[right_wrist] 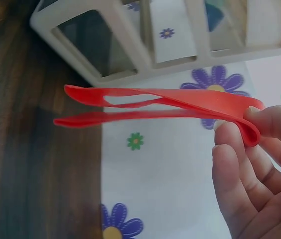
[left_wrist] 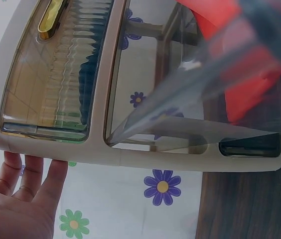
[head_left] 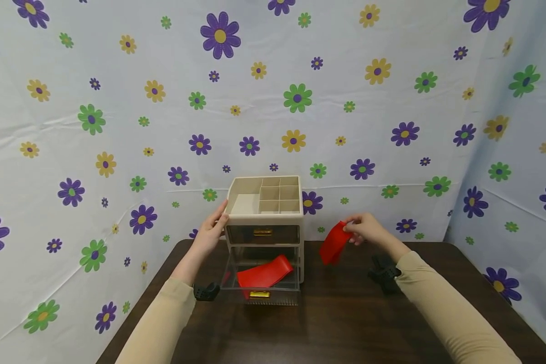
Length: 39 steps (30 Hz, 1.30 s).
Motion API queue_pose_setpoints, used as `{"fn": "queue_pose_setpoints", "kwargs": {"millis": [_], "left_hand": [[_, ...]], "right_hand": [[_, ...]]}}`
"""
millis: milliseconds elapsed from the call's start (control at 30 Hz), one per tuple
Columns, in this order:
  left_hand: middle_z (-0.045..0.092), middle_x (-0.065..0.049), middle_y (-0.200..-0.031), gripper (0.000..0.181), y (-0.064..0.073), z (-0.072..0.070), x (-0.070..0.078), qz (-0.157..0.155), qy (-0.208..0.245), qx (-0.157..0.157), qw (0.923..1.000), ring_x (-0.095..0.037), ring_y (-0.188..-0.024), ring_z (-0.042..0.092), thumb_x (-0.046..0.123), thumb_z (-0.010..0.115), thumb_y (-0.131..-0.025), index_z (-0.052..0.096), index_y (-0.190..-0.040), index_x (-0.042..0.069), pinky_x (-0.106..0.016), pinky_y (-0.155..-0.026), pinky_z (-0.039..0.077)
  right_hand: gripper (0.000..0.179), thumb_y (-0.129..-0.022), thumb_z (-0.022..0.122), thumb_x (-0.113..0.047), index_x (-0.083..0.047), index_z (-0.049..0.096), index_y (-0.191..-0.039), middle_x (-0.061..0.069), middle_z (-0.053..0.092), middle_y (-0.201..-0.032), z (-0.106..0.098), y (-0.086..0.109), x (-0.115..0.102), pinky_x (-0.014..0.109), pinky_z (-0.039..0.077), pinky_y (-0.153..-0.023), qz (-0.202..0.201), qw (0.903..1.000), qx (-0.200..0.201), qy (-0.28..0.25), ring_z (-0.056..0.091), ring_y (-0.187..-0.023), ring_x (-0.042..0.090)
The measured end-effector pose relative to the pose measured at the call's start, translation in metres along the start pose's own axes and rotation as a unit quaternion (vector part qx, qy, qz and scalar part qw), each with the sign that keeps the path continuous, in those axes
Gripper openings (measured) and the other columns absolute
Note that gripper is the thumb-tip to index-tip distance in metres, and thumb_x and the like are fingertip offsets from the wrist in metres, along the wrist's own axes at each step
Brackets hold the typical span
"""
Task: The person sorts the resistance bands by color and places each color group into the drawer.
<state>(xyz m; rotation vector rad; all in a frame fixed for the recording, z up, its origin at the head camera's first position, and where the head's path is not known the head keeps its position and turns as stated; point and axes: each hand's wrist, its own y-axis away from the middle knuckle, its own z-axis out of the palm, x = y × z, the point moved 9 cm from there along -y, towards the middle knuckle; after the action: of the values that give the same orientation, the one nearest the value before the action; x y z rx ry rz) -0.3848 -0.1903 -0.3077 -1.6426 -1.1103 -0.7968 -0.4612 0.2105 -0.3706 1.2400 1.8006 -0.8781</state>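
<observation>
A cream desktop drawer organizer (head_left: 266, 219) stands on the table, with its upper drawer (head_left: 263, 233) closed and its clear lower drawer (head_left: 273, 296) pulled out. Inside the lower drawer lies a folded red band (head_left: 265, 274), smooth and flat. My left hand (head_left: 211, 232) rests against the organizer's upper left side, its thumb at the front edge and its fingers fairly straight along the side. To the right of the organizer, my right hand (head_left: 364, 228) pinches another folded red band (head_left: 334, 243) at its looped end. The band's two free ends hang below the fingers in the head view.
The organizer's top has one wide tray and several small compartments (head_left: 279, 194). A dark wooden table (head_left: 346, 318) runs under everything, with a flower-patterned cloth (head_left: 255, 121) behind. Black wrist devices (head_left: 384, 273) show beside both sleeves. Something dark blue (left_wrist: 88, 87) shows through the upper drawer's front.
</observation>
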Motion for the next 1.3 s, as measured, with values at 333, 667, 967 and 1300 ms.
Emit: {"fn": "queue_pose_setpoints", "kwargs": {"millis": [333, 667, 967, 1300], "left_hand": [[0.026, -0.022, -0.155, 0.052, -0.001, -0.001, 0.001, -0.007, -0.002, -0.002, 1.0, -0.041, -0.119, 0.045, 0.016, 0.043, -0.105, 0.026, -0.154, 0.01, -0.056, -0.098, 0.043], [0.026, -0.024, -0.154, 0.052, 0.0, -0.001, 0.005, -0.015, -0.01, -0.004, 0.9998, -0.042, -0.121, 0.044, 0.016, 0.042, -0.105, 0.025, -0.154, 0.009, -0.057, -0.099, 0.041], [0.026, -0.022, -0.154, 0.052, -0.011, -0.004, -0.017, -0.007, -0.001, -0.002, 1.0, -0.041, -0.121, 0.044, 0.022, 0.043, -0.105, 0.026, -0.154, 0.015, -0.057, -0.099, 0.041], [0.034, -0.018, -0.152, 0.053, -0.014, -0.007, -0.032, -0.004, -0.023, 0.013, 0.9996, -0.04, -0.121, 0.046, 0.034, 0.046, -0.104, 0.029, -0.154, 0.026, -0.057, -0.098, 0.042]], "right_hand": [[0.033, -0.093, 0.063, -0.008, 0.014, 0.058, -0.117, 0.015, 0.064, -0.08, -0.015, 0.002, -0.022, 0.037, 0.058, -0.058, -0.021, 0.9998, 0.003, 0.002, 0.063, -0.056, 0.021], [0.035, -0.095, 0.062, -0.014, 0.011, 0.059, -0.119, 0.016, 0.067, -0.084, -0.026, 0.009, -0.043, 0.037, 0.058, -0.062, -0.032, 0.999, 0.001, 0.032, 0.066, -0.066, 0.033], [0.037, -0.093, 0.063, -0.014, 0.013, 0.058, -0.119, 0.018, 0.067, -0.087, -0.035, 0.014, -0.064, 0.036, 0.058, -0.062, -0.05, 0.998, 0.005, 0.038, 0.067, -0.066, 0.033], [0.035, -0.092, 0.066, -0.015, 0.01, 0.062, -0.116, 0.017, 0.068, -0.084, -0.034, 0.024, -0.092, 0.036, 0.058, -0.06, -0.076, 0.9969, -0.001, 0.019, 0.066, -0.062, 0.026]]}}
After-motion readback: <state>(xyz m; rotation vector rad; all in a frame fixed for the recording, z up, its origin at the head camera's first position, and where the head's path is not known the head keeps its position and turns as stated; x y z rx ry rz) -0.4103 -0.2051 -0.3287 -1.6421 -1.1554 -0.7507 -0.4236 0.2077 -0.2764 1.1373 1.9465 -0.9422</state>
